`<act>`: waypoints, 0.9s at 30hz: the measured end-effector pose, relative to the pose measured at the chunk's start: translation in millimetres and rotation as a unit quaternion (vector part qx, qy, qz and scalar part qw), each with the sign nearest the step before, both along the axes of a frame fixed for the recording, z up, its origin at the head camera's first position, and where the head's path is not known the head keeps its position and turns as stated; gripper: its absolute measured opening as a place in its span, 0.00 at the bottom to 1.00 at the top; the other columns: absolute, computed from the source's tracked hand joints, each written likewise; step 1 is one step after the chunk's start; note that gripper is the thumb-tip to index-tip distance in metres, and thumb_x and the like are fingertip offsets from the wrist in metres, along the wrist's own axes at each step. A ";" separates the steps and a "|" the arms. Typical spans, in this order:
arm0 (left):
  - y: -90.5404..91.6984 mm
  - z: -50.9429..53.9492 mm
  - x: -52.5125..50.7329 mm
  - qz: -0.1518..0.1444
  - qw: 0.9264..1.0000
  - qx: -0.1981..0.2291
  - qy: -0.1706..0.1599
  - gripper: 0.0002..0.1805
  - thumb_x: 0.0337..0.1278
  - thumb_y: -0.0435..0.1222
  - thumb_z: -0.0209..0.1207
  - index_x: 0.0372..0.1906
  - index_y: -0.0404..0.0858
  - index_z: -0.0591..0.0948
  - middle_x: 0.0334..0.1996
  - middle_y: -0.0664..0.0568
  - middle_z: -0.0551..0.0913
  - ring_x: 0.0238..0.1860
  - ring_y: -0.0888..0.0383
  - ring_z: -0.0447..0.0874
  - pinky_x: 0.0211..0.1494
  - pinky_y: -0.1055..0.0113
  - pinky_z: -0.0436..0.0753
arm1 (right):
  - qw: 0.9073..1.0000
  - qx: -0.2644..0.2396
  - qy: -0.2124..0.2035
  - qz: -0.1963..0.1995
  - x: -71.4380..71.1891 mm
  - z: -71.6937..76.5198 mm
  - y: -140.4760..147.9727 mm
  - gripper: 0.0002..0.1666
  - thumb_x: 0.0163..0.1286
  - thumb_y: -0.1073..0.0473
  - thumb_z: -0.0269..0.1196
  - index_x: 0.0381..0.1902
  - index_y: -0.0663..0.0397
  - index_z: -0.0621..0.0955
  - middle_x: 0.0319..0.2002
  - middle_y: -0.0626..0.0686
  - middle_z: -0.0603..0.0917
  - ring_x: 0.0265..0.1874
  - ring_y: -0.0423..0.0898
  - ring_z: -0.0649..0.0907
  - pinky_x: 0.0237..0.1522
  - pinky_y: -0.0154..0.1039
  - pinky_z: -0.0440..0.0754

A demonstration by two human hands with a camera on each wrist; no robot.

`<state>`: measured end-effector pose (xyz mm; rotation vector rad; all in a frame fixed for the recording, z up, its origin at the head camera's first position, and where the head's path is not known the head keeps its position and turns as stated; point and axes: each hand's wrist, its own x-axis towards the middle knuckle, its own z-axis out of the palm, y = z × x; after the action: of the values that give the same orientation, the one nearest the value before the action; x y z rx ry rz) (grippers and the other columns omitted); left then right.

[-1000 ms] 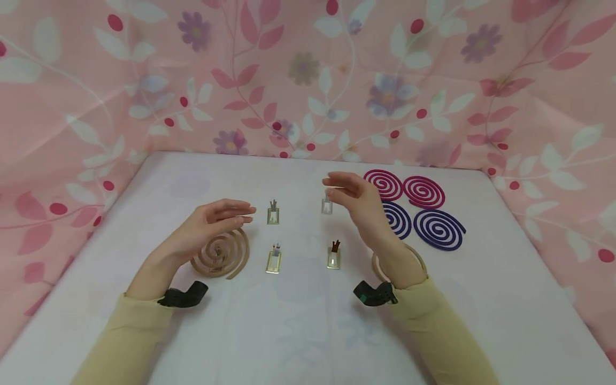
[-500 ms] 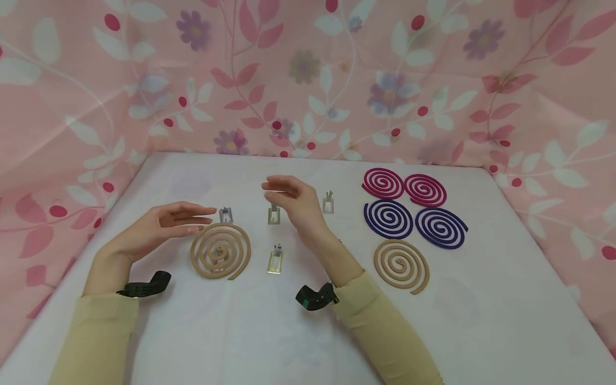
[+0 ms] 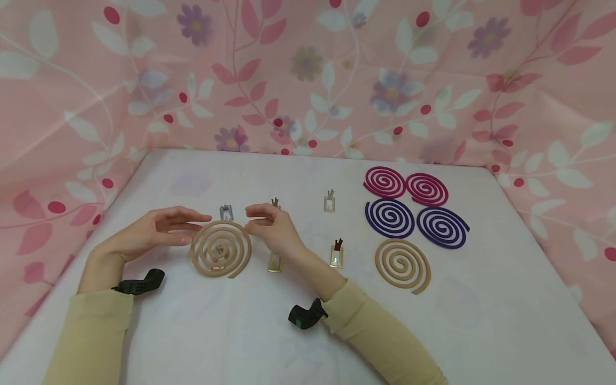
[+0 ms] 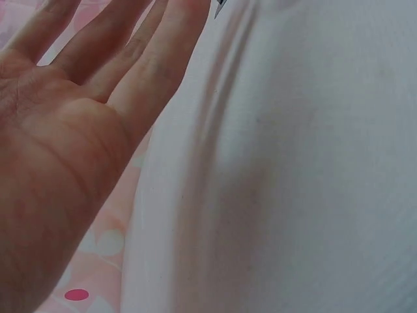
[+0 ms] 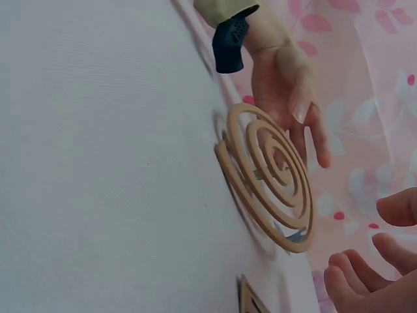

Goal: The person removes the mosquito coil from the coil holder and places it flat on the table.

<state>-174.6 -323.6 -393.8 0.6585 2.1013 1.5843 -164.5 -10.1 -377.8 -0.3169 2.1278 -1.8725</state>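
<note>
A tan mosquito coil (image 3: 221, 223) lies level on a small metal stand at the left of the table; the right wrist view shows this coil (image 5: 225, 158) raised off the cloth. My left hand (image 3: 159, 230) is at the coil's left edge, fingers stretched out. At its right edge is my right hand (image 3: 279, 231), its fingers slightly bent and holding nothing. In the right wrist view the fingers of the right hand (image 5: 365, 280) stand apart from the coil. Whether the left fingertips touch it, I cannot tell. The left wrist view shows the left palm (image 4: 58, 143) with nothing in it.
Several small metal stands with upturned prongs are on the white table, including a silver stand (image 3: 226, 208), a pale stand (image 3: 329, 198) and a gold stand (image 3: 336, 249). At the right lie pink coils (image 3: 385, 182), blue coils (image 3: 390, 217) and another tan coil (image 3: 402, 266).
My left hand has moved left to the raised coil's left edge. The right hand has come left across the table, then lower, to the coil's right edge.
</note>
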 end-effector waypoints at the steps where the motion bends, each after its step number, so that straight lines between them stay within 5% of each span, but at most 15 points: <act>1: 0.3 -0.5 -0.2 -0.003 1.000 -0.003 0.000 0.28 0.64 0.23 0.58 0.69 0.32 0.70 0.67 0.40 0.74 0.64 0.53 0.78 0.60 0.66 0.81 | 1.000 0.010 0.001 0.001 1.7 -1.8 -2.3 0.22 0.68 0.66 0.65 0.60 0.56 0.80 0.60 0.58 0.81 0.56 0.50 0.82 0.57 0.39 0.82; 9: 2.6 -4.1 -0.9 -0.005 1.000 -0.011 -0.007 0.29 0.62 0.24 0.60 0.68 0.34 0.70 0.65 0.45 0.76 0.64 0.56 0.78 0.59 0.66 0.82 | 0.998 0.051 0.026 0.010 9.7 -15.1 -15.8 0.24 0.69 0.67 0.63 0.63 0.58 0.77 0.63 0.56 0.79 0.63 0.53 0.77 0.66 0.42 0.76; 17: 2.4 -8.1 -1.7 0.007 0.999 -0.027 -0.016 0.29 0.60 0.25 0.63 0.67 0.35 0.71 0.63 0.46 0.79 0.63 0.58 0.79 0.60 0.69 0.80 | 0.998 0.064 0.006 0.019 14.7 -25.7 -22.7 0.24 0.67 0.70 0.62 0.61 0.57 0.77 0.57 0.57 0.81 0.55 0.49 0.83 0.52 0.33 0.83; 27: -2.3 -14.3 -4.2 -0.018 0.999 -0.005 -0.044 0.27 0.62 0.23 0.59 0.67 0.30 0.70 0.63 0.52 0.80 0.62 0.60 0.79 0.58 0.65 0.83 | 0.997 0.073 -0.002 0.031 18.1 -25.4 -21.2 0.28 0.65 0.72 0.62 0.63 0.56 0.77 0.48 0.55 0.83 0.40 0.39 0.81 0.36 0.28 0.81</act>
<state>-178.7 -325.9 -408.0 0.6085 2.0201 1.5541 -146.4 -31.3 -403.2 -0.3417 2.2098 -1.6723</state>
